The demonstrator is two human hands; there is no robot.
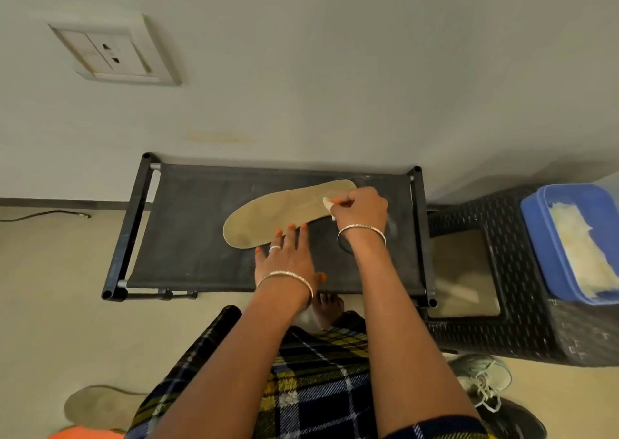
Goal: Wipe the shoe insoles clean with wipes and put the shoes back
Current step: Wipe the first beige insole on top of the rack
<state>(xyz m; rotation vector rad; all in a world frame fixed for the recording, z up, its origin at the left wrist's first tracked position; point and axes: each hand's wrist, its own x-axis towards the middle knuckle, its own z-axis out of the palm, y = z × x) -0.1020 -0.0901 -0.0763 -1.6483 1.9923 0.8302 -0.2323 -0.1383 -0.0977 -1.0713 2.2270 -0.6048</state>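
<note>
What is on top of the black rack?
One tan insole lies flat on the rack; the left hand presses its edge, the right hand holds a wipe on it, covering part of that end.

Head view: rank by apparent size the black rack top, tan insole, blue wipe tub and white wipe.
1. Black fabric rack top
2. Tan foam insole and blue plastic wipe tub: alike, tub cropped, so unranked
3. White wipe in the right hand

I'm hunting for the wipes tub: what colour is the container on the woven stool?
Blue container, clearest at the head view's right edge.
</note>
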